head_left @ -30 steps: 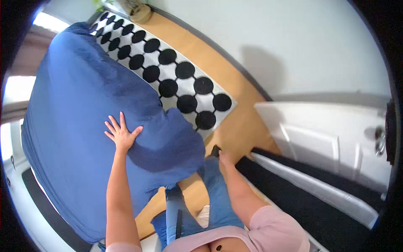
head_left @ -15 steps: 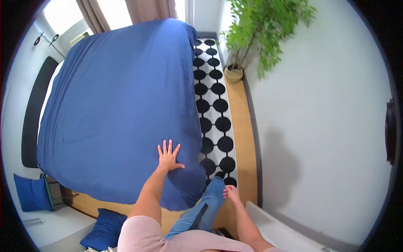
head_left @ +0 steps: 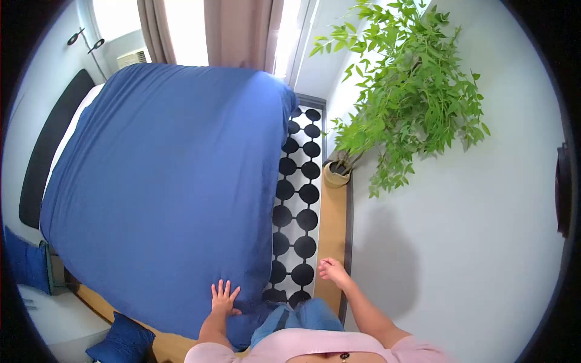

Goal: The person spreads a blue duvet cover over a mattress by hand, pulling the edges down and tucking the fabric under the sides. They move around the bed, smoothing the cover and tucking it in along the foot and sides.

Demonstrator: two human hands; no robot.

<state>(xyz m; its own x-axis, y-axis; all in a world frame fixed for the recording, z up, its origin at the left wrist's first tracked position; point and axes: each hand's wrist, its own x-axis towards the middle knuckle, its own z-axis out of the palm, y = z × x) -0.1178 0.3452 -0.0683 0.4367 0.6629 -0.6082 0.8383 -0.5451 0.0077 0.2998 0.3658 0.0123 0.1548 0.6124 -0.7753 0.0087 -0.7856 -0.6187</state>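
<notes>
A blue bedspread (head_left: 163, 181) covers a wide bed and hangs over its right and near edges, with soft wrinkles along the left side. My left hand (head_left: 224, 297) lies on it near the close right corner, palm down and fingers spread. Over the strip of wooden floor by the wall, my right hand (head_left: 333, 272) hangs in the air with its fingers curled in. Nothing shows in it. Between bed and wall runs a white rug (head_left: 292, 228) with black dots.
A leafy plant (head_left: 411, 103) in a woven pot (head_left: 336, 174) stands against the right wall. Dark headboard (head_left: 57, 145) at left; a blue pillow (head_left: 121, 340) lies on the floor below the bed. Another blue pillow (head_left: 27, 260) is at far left. Curtains (head_left: 242, 33) hang behind.
My view has tilted up and moved forward along the bed, showing more of the plant and curtains. The left hand stays on the bedspread; the right hand has swung forward.
</notes>
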